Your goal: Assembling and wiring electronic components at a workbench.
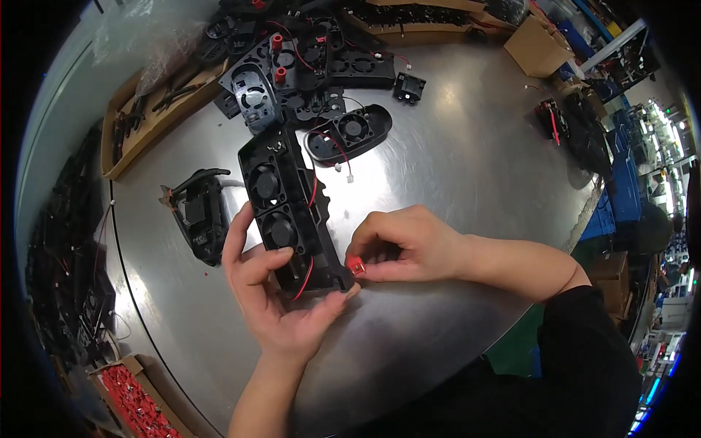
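My left hand [285, 299] grips the lower end of a long black plastic housing [315, 226], with its fingers at the left side and its thumb at the bottom edge. Two small black fans [266, 182] are set into the housing, one above the other, and red and black wires run along it. Between the fingertips of my right hand [405, 244] is a small red part with shiny metal on it [355, 265]. It is held beside the lower right corner of the housing; whether they touch I cannot tell.
More black fan housings [358, 131] and a loose fan [410, 87] lie at the back. Left of my hands sits a black part with a cable [198, 215]. Cardboard trays [128, 150] stand far left, and a box of red parts [139, 401] sits lower left. A carton [539, 47] stands back right.
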`<state>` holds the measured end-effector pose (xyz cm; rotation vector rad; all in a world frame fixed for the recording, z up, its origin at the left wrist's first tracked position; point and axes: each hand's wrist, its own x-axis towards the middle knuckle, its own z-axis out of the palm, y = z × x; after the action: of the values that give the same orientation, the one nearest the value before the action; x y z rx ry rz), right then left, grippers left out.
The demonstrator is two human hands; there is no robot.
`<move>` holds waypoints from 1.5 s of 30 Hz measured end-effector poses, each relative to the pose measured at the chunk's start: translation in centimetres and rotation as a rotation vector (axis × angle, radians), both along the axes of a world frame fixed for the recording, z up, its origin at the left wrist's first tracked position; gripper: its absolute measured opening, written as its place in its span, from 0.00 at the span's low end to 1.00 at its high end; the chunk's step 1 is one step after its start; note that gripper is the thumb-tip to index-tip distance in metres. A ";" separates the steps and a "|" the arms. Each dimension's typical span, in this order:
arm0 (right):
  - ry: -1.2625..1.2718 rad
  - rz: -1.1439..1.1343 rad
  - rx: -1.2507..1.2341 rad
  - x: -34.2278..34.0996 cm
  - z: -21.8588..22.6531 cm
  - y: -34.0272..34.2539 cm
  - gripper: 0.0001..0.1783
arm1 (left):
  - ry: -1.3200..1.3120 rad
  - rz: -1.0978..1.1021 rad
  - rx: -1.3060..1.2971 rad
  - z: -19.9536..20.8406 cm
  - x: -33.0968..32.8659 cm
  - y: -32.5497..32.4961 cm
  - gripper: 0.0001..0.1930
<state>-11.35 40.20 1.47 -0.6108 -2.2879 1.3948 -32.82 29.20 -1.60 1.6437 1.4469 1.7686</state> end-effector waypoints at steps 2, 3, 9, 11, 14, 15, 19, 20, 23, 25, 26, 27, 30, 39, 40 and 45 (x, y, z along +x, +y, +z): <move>-0.011 -0.005 -0.009 0.0 -0.1 0.0 0.12 | 0.041 0.003 0.029 0.1 0.1 0.0 0.41; 0.014 -0.007 0.009 -0.1 -0.3 0.0 0.12 | 0.064 -0.004 0.029 0.2 0.2 -0.1 0.41; 0.073 0.036 0.086 0.1 -0.2 0.1 0.14 | 0.274 -0.030 -0.014 1.5 1.0 -0.5 0.40; 0.070 0.037 0.054 0.1 -0.4 0.0 0.14 | 0.257 -0.029 -0.007 1.6 1.1 -0.5 0.40; 0.045 0.044 -0.046 0.0 -1.0 0.0 0.12 | 0.278 -0.052 0.009 1.7 1.1 -0.6 0.39; 0.052 0.039 0.027 0.1 -0.9 0.1 0.11 | 0.281 -0.072 0.003 1.7 1.1 -0.6 0.39; 0.086 -0.014 0.010 0.1 -0.7 0.2 0.11 | 0.240 -0.059 0.001 1.4 1.2 -0.6 0.38; 0.085 -0.010 0.009 0.0 -0.5 0.3 0.11 | 0.198 -0.032 0.009 1.1 1.1 -0.7 0.38; 0.027 -0.015 -0.088 -0.1 -0.3 0.3 0.11 | 0.232 -0.027 -0.035 1.5 1.1 -0.7 0.38; -0.039 0.014 -0.041 0.1 -0.4 0.3 0.10 | 0.272 -0.032 -0.074 1.6 1.2 -0.8 0.38; -0.040 0.015 -0.043 0.1 -0.3 0.4 0.10 | 0.254 -0.039 -0.101 1.6 1.3 -0.8 0.37; -0.047 0.018 -0.044 0.0 -0.2 0.5 0.10 | 0.235 -0.046 -0.128 1.5 1.3 -0.8 0.37; -0.012 0.025 -0.092 0.1 -0.4 0.8 0.09 | 0.209 -0.050 -0.107 1.2 1.5 -0.8 0.37; 0.053 0.059 -0.110 0.1 0.0 0.9 0.10 | 0.165 -0.072 -0.137 1.5 1.2 -0.8 0.38; 0.015 0.076 -0.080 0.1 0.1 0.9 0.11 | 0.164 -0.072 -0.135 1.4 1.1 -0.8 0.38; 0.019 0.071 -0.144 0.3 -0.3 1.1 0.11 | 0.235 -0.027 -0.069 1.3 1.0 -0.7 0.38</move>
<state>-11.05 41.26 1.22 -0.5618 -2.2280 1.6025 -31.84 28.53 -0.31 1.8766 1.5566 1.5341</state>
